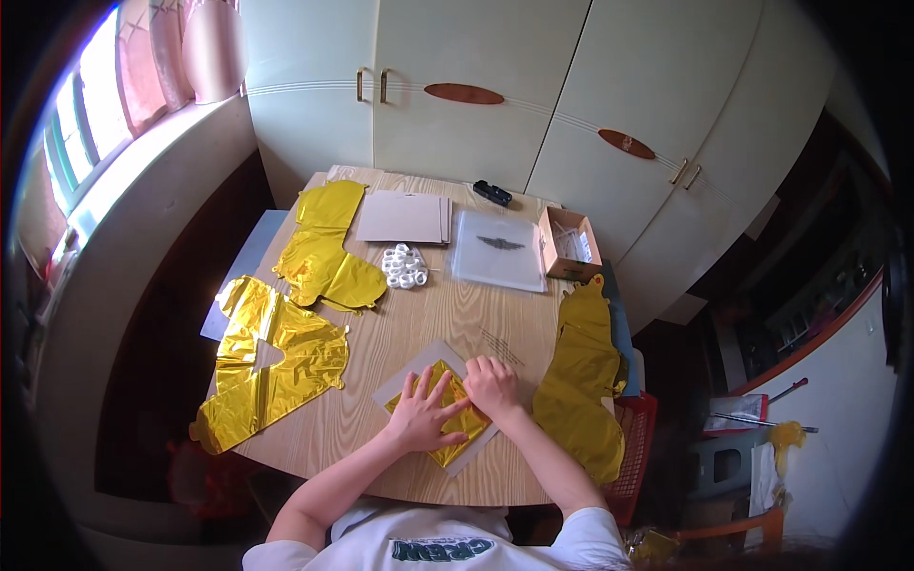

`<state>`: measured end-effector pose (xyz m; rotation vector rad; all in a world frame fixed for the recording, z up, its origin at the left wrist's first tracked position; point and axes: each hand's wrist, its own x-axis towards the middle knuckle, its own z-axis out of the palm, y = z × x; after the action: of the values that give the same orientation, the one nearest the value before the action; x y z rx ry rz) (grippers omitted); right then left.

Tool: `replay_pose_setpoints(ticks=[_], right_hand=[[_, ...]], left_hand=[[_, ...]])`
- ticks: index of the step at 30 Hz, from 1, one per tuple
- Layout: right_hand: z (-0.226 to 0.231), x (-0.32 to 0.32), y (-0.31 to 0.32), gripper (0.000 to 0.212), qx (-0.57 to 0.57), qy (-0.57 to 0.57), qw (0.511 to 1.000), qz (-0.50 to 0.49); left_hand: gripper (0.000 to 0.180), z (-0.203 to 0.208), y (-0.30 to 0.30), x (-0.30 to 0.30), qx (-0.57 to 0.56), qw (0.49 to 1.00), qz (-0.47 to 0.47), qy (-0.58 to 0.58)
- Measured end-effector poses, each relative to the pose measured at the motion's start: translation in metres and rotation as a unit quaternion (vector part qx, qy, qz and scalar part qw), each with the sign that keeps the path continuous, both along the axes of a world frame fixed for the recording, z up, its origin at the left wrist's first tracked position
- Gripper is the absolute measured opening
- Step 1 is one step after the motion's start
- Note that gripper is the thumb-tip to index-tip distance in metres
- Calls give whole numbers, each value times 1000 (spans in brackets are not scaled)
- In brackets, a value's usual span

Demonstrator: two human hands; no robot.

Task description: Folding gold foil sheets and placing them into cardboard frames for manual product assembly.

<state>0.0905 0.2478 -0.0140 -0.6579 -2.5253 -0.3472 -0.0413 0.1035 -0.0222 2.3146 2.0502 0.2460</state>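
A folded sheet of gold foil, seemingly a flat balloon (470, 423), lies on a grey card (391, 387) set at a slant near the front edge of the table. My left hand (419, 417) rests on the foil with its fingers spread. Beside it, at the upper right edge of the foil and card, my right hand (492, 385) is closed with curled fingers. Whatever those fingers may pinch is hidden under them.
Flat gold foil balloons lie at the left (328, 247), front left (276, 366) and right (576, 381) of the wooden table (428, 324). Farther back are grey cards (400, 217), white ribbon rolls (405, 266), clear bags (490, 262), a small box (571, 244) and a black object (492, 192).
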Motion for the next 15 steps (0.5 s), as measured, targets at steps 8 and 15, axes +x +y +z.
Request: replay_pose_setpoints(ticks=[8,15], right_hand=[[-22,-1,7,15,-9,-11,1000,1],[-10,1,0,9,-16,-17,1000,16]], left_hand=[[72,1,5,0,4,1000,-5,-10],[71,3,18,-2,11,1000,-11,-17]])
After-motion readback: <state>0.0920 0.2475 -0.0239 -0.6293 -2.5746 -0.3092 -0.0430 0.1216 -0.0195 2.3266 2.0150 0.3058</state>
